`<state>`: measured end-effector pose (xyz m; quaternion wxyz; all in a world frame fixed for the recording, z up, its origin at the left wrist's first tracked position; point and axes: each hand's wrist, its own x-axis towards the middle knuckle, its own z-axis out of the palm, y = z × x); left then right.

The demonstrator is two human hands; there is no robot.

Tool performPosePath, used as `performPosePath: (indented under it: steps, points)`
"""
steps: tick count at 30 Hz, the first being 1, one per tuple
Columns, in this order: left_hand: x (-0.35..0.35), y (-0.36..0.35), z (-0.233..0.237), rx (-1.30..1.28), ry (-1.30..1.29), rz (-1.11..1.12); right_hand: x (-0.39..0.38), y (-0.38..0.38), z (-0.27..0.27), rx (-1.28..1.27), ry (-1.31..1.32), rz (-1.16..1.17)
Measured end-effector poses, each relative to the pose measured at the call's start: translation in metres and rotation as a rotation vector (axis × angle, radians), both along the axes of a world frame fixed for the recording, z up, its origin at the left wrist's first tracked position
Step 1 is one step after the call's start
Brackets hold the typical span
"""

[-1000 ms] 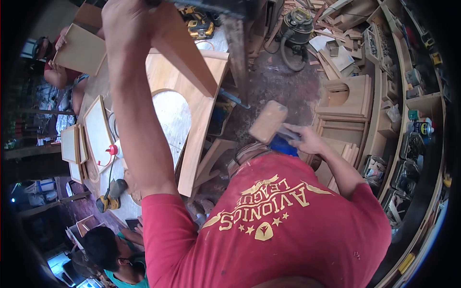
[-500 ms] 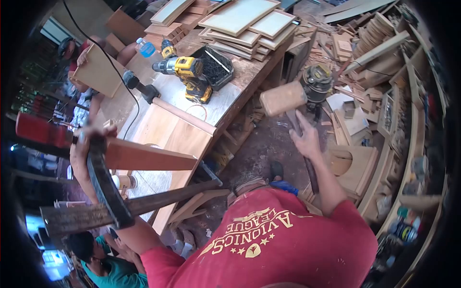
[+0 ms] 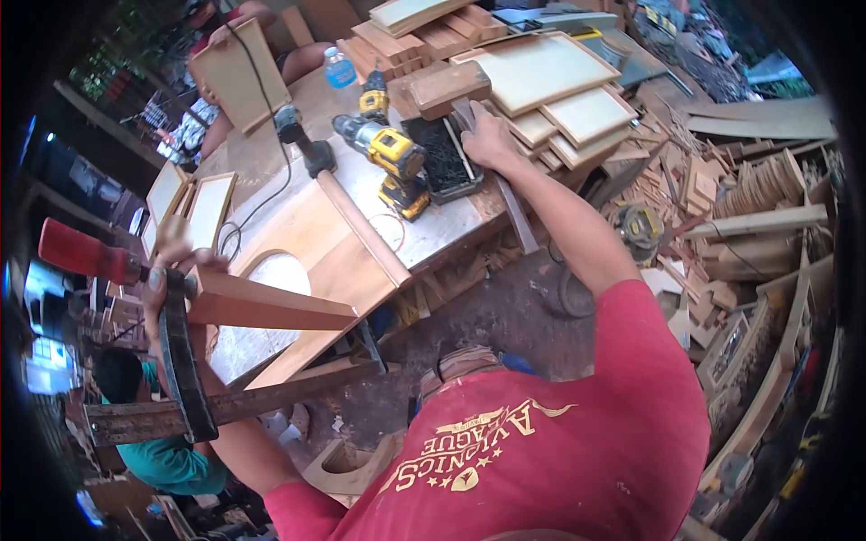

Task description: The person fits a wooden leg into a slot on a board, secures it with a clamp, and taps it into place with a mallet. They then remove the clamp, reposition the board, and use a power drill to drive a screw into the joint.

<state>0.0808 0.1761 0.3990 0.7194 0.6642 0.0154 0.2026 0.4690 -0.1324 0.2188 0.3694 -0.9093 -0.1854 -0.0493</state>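
My right hand (image 3: 493, 140) grips the handle of a wooden mallet (image 3: 449, 90), its block head raised over the workbench beside a black bin of screws (image 3: 442, 162). On the left, my left hand (image 3: 171, 270), partly blurred, closes around the upper part of a bar clamp (image 3: 185, 370) with a red handle (image 3: 86, 251). Running from the clamp is a reddish wooden piece (image 3: 271, 302). Beneath it lies a wooden panel (image 3: 316, 243) with a round cutout and a strip along one edge.
Yellow drills (image 3: 388, 153), another drill (image 3: 302, 140) with a cord near it, and a water bottle (image 3: 340, 68) stand on the bench (image 3: 460, 216). Framed panels (image 3: 541, 72) are stacked behind. A co-worker holds a panel (image 3: 242, 77); another person in green (image 3: 171, 460) is lower left. Wood scraps cover the right-hand floor.
My right hand has swung the mallet up and to the left, from above the floor to over the bench. The view has turned right. My left hand stays at the clamp.
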Motion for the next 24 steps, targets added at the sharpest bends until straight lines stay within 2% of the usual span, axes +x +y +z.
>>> performPosePath:
  steps: [2,4,5,7,8,9,10,11,13,14,15,16,17,18,19,20,22,24]
  points:
    - [0.003,0.004,-0.007,-0.069,0.003,-0.152,0.032,0.028,-0.028,-0.066,-0.03,0.04]
    - [0.006,0.006,-0.014,-0.088,-0.024,-0.086,0.055,0.051,-0.045,-0.098,-0.025,0.084]
    - [0.01,0.007,-0.016,-0.065,-0.07,-0.117,0.062,0.053,-0.051,0.004,-0.016,0.143]
    - [0.013,0.004,-0.018,-0.078,-0.129,-0.129,0.06,0.051,-0.038,-0.096,0.005,0.21]
    - [0.013,0.001,-0.018,-0.113,-0.144,-0.122,0.07,0.052,-0.048,-0.207,-0.094,0.238]
    - [0.013,0.002,-0.018,-0.119,-0.132,-0.118,0.086,0.055,-0.066,-0.262,-0.129,0.174]
    - [0.012,0.002,-0.018,-0.123,-0.12,-0.129,0.074,0.055,-0.044,-0.348,-0.033,0.154]
    - [0.01,-0.003,-0.012,-0.11,-0.077,-0.072,0.086,0.057,-0.05,-0.407,-0.073,0.151]
    - [0.011,0.003,-0.015,-0.114,-0.084,-0.095,0.125,0.051,-0.071,-0.341,-0.129,0.234]
    - [0.012,0.002,-0.013,-0.128,-0.074,-0.095,0.08,0.056,-0.01,-0.276,-0.126,0.088]
    - [0.01,0.0,-0.011,-0.134,-0.064,-0.073,0.112,0.049,-0.021,-0.129,-0.211,0.005]
    - [0.01,-0.003,-0.009,-0.101,-0.069,-0.06,0.096,0.046,0.02,0.075,-0.295,-0.021]
    - [0.01,-0.006,-0.006,-0.072,-0.075,-0.048,0.072,0.05,0.059,0.416,-0.52,-0.018]
    - [0.01,-0.008,-0.005,-0.04,-0.078,-0.039,0.033,0.06,0.11,0.644,-0.638,0.038]
    - [0.01,-0.009,-0.005,-0.047,-0.035,-0.001,-0.004,0.069,0.149,0.904,-0.505,0.106]
    - [0.012,-0.006,-0.005,-0.069,-0.087,-0.047,-0.043,0.081,0.187,1.046,-0.532,0.281]
    - [0.015,-0.004,-0.011,-0.157,-0.162,-0.135,-0.099,0.104,0.225,1.079,-0.541,0.591]
    - [0.015,-0.001,-0.014,-0.122,-0.18,-0.159,-0.153,0.136,0.255,1.029,-0.469,0.925]
